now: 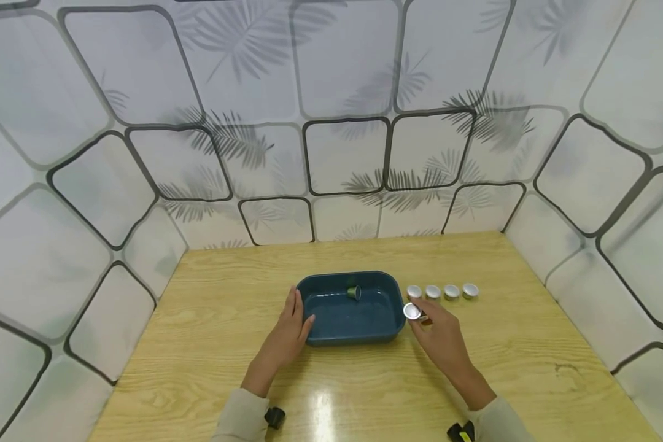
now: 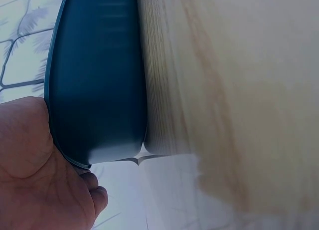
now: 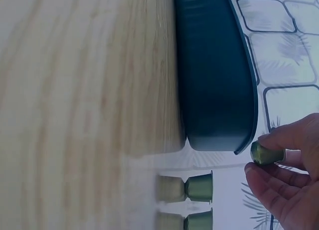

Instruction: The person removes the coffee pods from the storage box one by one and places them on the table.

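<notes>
In the head view, my right hand (image 1: 441, 339) pinches a coffee capsule (image 1: 412, 311) between thumb and fingers, just off the right end of a dark blue rectangular tray (image 1: 353, 339). Its pale lid faces up; the right wrist view shows the capsule's green body (image 3: 264, 154). My left hand (image 1: 284, 334) holds the tray's left end, thumb over the rim and fingers along the outer side. One green capsule (image 1: 354, 293) lies on its side inside the tray. A row of several capsules (image 1: 451, 291), lids up, stands on the table right of the tray.
The wooden table (image 1: 215, 344) carries the tray and the capsules. Patterned fabric walls (image 1: 342, 153) enclose it at the back and both sides. Dark wrist devices (image 1: 275, 418) sit by both sleeves.
</notes>
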A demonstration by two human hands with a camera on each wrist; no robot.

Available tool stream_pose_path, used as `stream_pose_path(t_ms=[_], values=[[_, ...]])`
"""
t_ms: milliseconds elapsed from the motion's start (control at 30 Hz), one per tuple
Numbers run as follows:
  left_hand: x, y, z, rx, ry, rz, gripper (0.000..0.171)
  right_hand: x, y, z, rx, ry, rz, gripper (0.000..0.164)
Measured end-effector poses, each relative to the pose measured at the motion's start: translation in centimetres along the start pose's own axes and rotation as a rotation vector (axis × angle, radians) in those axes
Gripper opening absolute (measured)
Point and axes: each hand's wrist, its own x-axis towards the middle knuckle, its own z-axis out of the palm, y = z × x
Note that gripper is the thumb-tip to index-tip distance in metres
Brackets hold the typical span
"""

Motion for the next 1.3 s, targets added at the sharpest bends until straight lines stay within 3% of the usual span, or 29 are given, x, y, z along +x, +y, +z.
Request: stream_pose_path(t_ms=[400, 767, 1300], values=[[0.0, 0.0, 0.0, -0.001, -0.003, -0.009, 0.071, -0.5, 0.7, -1.1, -0.062, -0.006, 0.035, 0.049], [0.1, -0.1, 0.1, 0.000, -0.001, -0.004, 0.071, -0.8, 1.1, -2.5, -0.118, -0.049, 0.117, 0.040], [0.0, 0.2, -0.1, -0.016, -0.002, 0.000, 0.071, -0.5, 3.2, -4.3, -0.188, -0.079, 0.082, 0.037]])
